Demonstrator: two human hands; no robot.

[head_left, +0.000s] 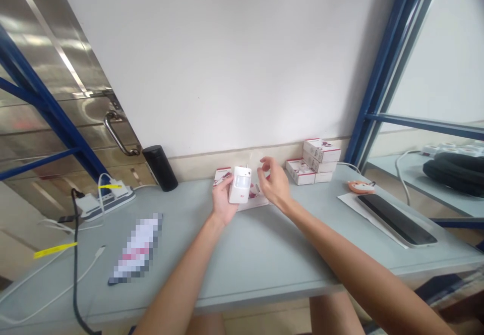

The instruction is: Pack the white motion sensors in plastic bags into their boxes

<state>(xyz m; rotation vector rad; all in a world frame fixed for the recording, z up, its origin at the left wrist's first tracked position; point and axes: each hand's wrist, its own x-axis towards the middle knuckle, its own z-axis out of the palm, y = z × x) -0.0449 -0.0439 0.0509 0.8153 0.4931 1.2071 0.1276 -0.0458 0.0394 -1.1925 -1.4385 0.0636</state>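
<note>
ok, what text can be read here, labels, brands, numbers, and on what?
None legible.
White device in left hand: red mark, too small.
Stacked boxes: print too small.
Box behind device: markings blurred.
Yellow tags: any print unreadable.
Pixelated item: obscured.

A black cylinder (160, 168) stands right of a power strip (114, 207), near the wall (242, 72).

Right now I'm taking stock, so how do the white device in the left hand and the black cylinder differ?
The white device is boxy; the black cylinder is round-sided. The left hand holds the device, while the cylinder stands on the table. The device has a thin rod at its top; the cylinder shows none. Both look taller than wide.
</note>
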